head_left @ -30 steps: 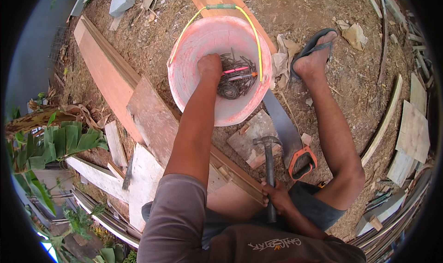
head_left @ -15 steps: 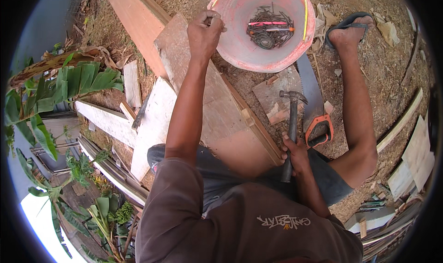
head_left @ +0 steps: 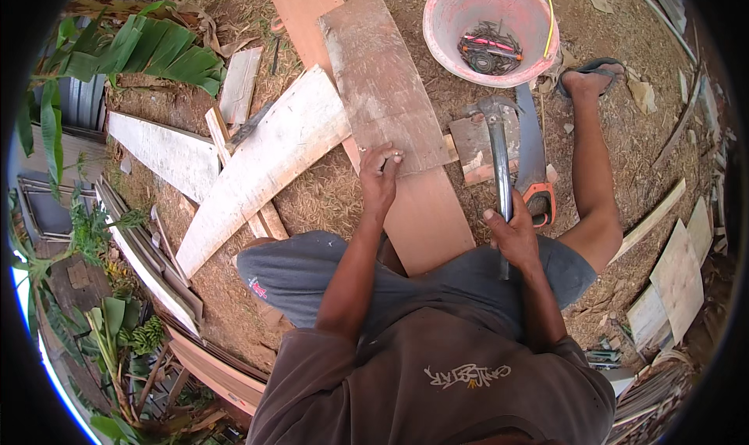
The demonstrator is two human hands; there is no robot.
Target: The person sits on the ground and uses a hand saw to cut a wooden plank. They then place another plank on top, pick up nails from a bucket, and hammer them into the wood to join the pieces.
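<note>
- My left grip (head_left: 380, 176): fingers pinched narrow on something small, perhaps a nail, too small to tell; fingertips rest at the near end of the weathered board (head_left: 386, 86).
- Weathered board: lies flat on top of the reddish plank (head_left: 425, 215), running away from my left grip toward the bucket.
- Reddish plank: passes under my left grip and back between my legs.
- My right grip (head_left: 515, 234): closed around the handle of the hammer (head_left: 498, 156); the head points away from me, hovering over a small wood block (head_left: 474, 141).
- Handsaw (head_left: 533, 145): just right of the hammer, blade on the ground, orange handle close beside my right grip.
- Pink bucket (head_left: 445, 35): well beyond both grips, holding nails and small tools.
- My right foot in a sandal (head_left: 589, 78): beyond my right grip, just beside the bucket.
- Pale offcut boards (head_left: 261, 160): left of my left grip, crossed over one another on the dirt.
- Loose planks (head_left: 679, 277): right of my right grip, past my knee.
- Banana leaves (head_left: 133, 47): far left of the boards.
</note>
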